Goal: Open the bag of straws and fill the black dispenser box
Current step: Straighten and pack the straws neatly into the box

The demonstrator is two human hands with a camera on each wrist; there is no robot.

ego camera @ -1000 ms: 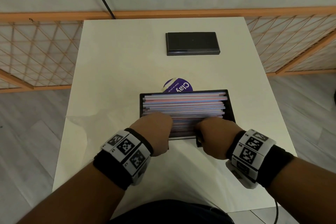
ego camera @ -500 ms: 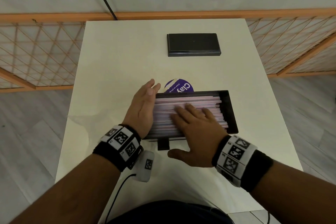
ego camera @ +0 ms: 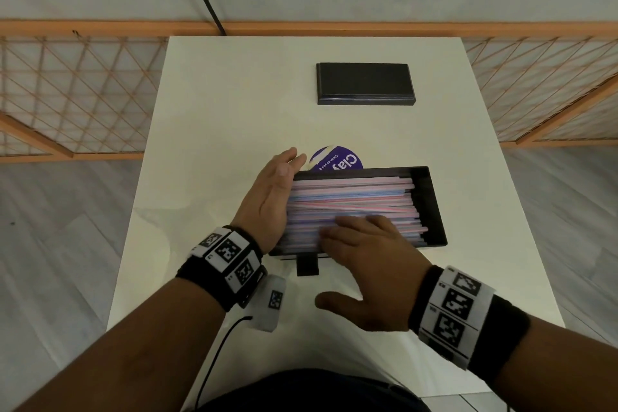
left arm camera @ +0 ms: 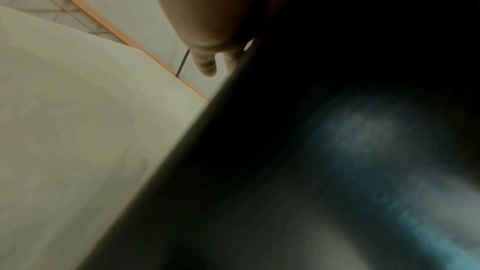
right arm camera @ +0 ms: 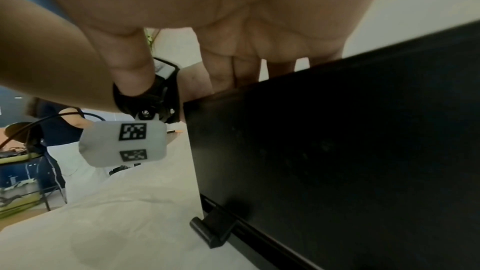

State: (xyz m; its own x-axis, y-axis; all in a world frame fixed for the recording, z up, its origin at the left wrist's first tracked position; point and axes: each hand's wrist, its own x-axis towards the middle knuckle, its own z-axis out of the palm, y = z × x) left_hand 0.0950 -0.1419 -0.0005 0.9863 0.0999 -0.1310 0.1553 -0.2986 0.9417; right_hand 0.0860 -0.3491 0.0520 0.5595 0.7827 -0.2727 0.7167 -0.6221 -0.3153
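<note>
At the centre of the head frame the open black rectangular dispenser box [ego camera: 431, 207] sits on the white table [ego camera: 234, 104], full of pink and blue plastic straws [ego camera: 351, 201]; the left hand [ego camera: 267, 201], fingers straight, presses their left ends, while the right hand [ego camera: 371, 264] lies flat on top, gripping nothing

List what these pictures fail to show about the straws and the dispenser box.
- Straws' left ends: head view, behind the left hand.
- Near straws: head view, under the right hand.
- Dispenser box interior: left wrist view, blurred dark wall fills it.
- Purple label: head view, cut by box rim.
</note>
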